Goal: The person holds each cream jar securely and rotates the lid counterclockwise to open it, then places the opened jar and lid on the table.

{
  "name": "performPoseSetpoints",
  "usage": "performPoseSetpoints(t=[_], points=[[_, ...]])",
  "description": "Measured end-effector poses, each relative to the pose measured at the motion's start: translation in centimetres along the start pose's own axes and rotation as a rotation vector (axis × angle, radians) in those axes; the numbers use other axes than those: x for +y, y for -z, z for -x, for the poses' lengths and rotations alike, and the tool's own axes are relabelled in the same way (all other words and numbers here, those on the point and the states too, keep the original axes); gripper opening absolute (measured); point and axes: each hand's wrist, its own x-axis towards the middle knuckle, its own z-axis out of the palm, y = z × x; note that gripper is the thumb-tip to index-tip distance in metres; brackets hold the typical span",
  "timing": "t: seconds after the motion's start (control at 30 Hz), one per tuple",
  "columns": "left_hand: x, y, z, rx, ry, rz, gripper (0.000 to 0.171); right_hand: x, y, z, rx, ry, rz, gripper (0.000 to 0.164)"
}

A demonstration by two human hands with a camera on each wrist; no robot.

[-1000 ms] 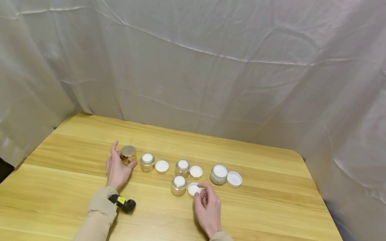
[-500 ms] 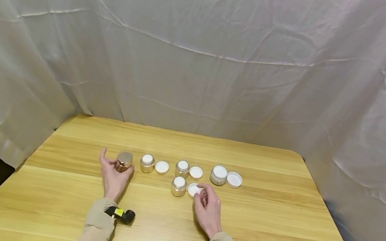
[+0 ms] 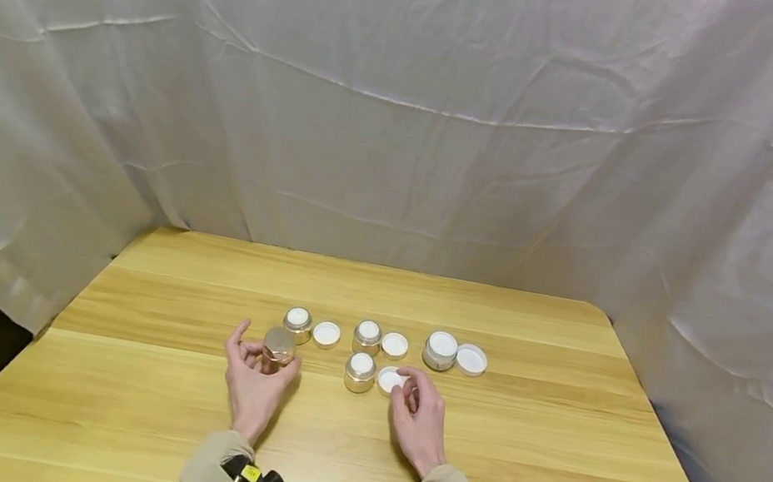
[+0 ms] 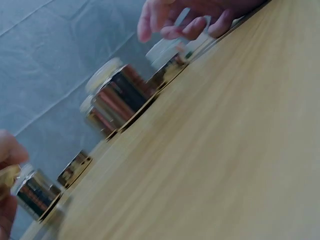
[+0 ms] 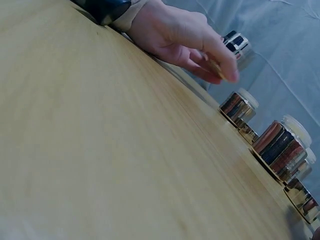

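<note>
My left hand [image 3: 255,390] grips a gold cosmetic jar [image 3: 279,346] with its lid on, thumb on one side and fingers on the other. In the right wrist view this jar [image 5: 237,43] is held above the table. My right hand [image 3: 420,425] has loosely curled fingers beside an upturned lid [image 3: 388,379], partly covering its right side; contact cannot be made out. Left of that lid stands a gold jar [image 3: 359,375] with a white inner cap. Behind are two similar jars, the left one [image 3: 297,323] and the middle one [image 3: 367,337], with upturned lids beside them.
A wider, silvery jar [image 3: 440,352] stands at the back right, its upturned lid [image 3: 471,360] beside it. The wooden table [image 3: 551,444] ends at a grey curtain [image 3: 401,151] behind and on the sides.
My left hand has drawn the gold jar from the left end of the back row toward me, then rightward to the front of that row. My right hand has stayed in place.
</note>
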Motion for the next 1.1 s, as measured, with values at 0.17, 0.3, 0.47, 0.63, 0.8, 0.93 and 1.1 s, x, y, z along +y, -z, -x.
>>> performPoseSetpoints(t=[0.17, 0.3, 0.47, 0.63, 0.8, 0.93, 1.1], points=[[0.1, -0.7, 0.7, -0.044, -0.035, 0.115, 0.098, 0.1, 0.0, 0.1, 0.032, 0.03, -0.017, 0.023], [0.2, -1.4, 1.3, -0.088, -0.037, 0.209, 0.091, 0.2, -0.2, 0.1, 0.086, 0.08, -0.031, 0.023], [0.5, -2.2, 2.3, -0.187, 0.01, 0.327, 0.082, -0.4, -0.3, 0.1, 0.162, 0.153, -0.035, 0.024], [0.6, -2.7, 3.2, -0.31, 0.041, 0.36, 0.065, -2.4, 0.2, 0.2, 0.189, 0.222, -0.074, 0.02], [0.5, -2.9, 3.8, -0.449, 0.063, 0.407, 0.052, -3.8, 0.9, 0.1, 0.203, 0.298, -0.102, 0.018], [0.4, -3.0, 4.1, -0.554, 0.074, 0.444, 0.049, -3.9, 0.9, 0.1, 0.21, 0.333, -0.125, 0.017], [0.3, -3.2, 4.2, -0.687, 0.151, 0.555, 0.05, -3.9, 0.9, 0.0, 0.203, 0.362, -0.158, 0.019]])
